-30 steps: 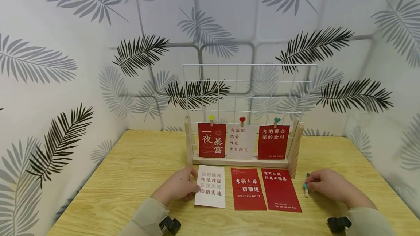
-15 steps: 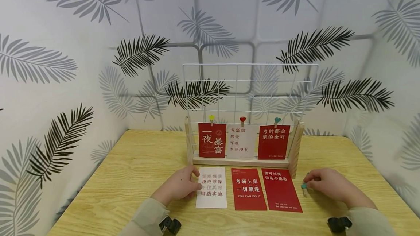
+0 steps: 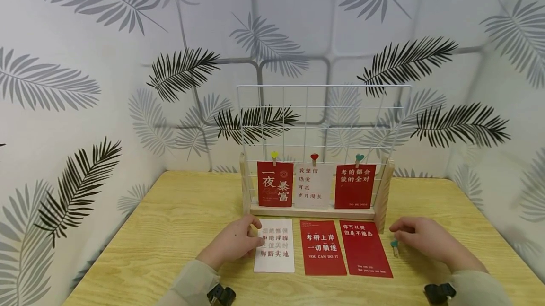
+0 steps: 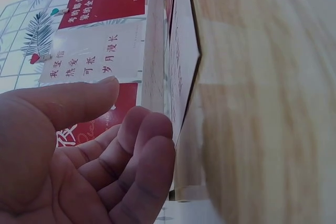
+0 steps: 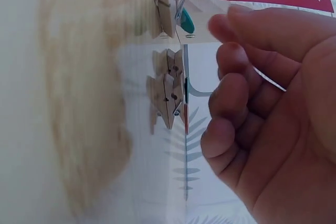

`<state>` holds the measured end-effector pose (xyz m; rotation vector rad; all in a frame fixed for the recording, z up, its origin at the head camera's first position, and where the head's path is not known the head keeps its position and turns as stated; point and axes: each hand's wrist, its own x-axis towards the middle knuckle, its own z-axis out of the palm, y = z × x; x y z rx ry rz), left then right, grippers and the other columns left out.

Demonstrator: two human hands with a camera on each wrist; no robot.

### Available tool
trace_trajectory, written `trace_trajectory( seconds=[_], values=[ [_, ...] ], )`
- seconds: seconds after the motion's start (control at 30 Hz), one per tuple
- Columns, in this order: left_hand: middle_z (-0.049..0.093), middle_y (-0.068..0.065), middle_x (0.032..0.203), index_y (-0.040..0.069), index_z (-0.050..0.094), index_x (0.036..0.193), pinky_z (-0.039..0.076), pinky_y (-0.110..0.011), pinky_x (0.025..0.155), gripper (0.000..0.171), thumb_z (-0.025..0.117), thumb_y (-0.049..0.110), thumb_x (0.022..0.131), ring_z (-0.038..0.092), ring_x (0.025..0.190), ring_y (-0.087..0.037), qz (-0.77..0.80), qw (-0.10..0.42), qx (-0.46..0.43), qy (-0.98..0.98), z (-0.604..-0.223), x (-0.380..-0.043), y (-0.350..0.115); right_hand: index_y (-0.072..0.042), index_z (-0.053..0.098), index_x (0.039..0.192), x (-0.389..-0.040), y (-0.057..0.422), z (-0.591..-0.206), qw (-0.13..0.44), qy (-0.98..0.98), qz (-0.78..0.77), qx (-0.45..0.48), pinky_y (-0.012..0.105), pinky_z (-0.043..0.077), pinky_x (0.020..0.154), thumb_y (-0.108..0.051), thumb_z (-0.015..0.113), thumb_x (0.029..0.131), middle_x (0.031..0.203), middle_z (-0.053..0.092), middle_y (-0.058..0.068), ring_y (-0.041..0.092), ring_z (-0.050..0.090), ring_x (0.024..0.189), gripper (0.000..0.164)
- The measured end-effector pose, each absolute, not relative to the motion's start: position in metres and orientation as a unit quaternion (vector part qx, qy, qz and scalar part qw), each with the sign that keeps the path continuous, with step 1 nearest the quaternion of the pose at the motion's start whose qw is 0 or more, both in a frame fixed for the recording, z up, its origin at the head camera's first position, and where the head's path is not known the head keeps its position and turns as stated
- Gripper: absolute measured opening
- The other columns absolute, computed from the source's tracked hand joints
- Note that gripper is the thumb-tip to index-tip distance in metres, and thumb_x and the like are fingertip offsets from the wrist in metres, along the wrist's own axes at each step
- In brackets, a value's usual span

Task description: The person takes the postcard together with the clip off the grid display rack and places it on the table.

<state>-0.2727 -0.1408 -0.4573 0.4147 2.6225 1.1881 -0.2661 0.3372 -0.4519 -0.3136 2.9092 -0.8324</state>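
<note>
My left hand (image 3: 236, 241) is at the left edge of a white card (image 3: 276, 245) with printed characters, which lies flat on the table. In the left wrist view its thumb stands apart from the loosely bent fingers (image 4: 152, 156), with nothing between them. My right hand (image 3: 430, 242) hovers near a small wooden clothespin (image 3: 395, 248) with a teal heart. From the right wrist, that teal-heart clothespin (image 5: 165, 9) shows free of the bent fingers (image 5: 229, 95). Two red cards, one in the middle (image 3: 323, 248) and one at right (image 3: 366, 249), lie between the hands.
Behind the cards stands a white wire grid rack (image 3: 317, 107) on a wooden base (image 3: 312, 212). A red card (image 3: 268, 197), a white card (image 3: 312, 185) and another red card (image 3: 355, 192) hang from it by heart clips. More clothespins (image 5: 170, 90) stand beyond the right fingers.
The white card on the table has been straightened and shifted slightly right. My right fingers have let go of the teal-heart clothespin, which now lies by the right red card.
</note>
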Motion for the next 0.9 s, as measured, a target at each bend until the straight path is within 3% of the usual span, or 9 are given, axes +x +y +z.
trace_trajectory(
  seconds=[0.43,0.7,0.9],
  values=[
    [0.061,-0.004,0.075,0.004,0.058,0.123,0.043,-0.032,0.051,0.036,0.073,0.019,0.094,0.053,0.057,-0.016,0.41,0.107,0.153,0.893,-0.452,-0.274,-0.135,-0.007,0.072,0.115,-0.264,0.329,-0.444,-0.009,0.948,-0.302,-0.103,0.035,0.05,0.067,-0.017,0.065,0.099,0.098,0.069,0.002,0.017,0.058,0.082,0.019],
    [0.061,-0.002,0.077,0.006,0.059,0.124,0.042,-0.03,0.051,0.036,0.072,0.02,0.094,0.051,0.058,-0.016,0.403,0.097,0.158,0.896,-0.446,-0.275,-0.126,-0.01,0.07,0.119,-0.262,0.323,-0.435,-0.048,0.941,-0.318,-0.105,0.03,0.046,0.06,-0.018,0.064,0.101,0.083,0.062,0.003,0.018,0.053,0.075,0.021],
    [0.062,-0.001,0.082,0.008,0.059,0.123,0.046,-0.031,0.053,0.035,0.072,0.022,0.095,0.055,0.062,-0.017,0.399,0.089,0.162,0.898,-0.444,-0.277,-0.122,-0.01,0.07,0.121,-0.265,0.315,-0.422,-0.076,0.941,-0.308,-0.119,0.033,0.049,0.065,-0.019,0.064,0.101,0.099,0.069,0.004,0.018,0.056,0.079,0.023]
  ],
)
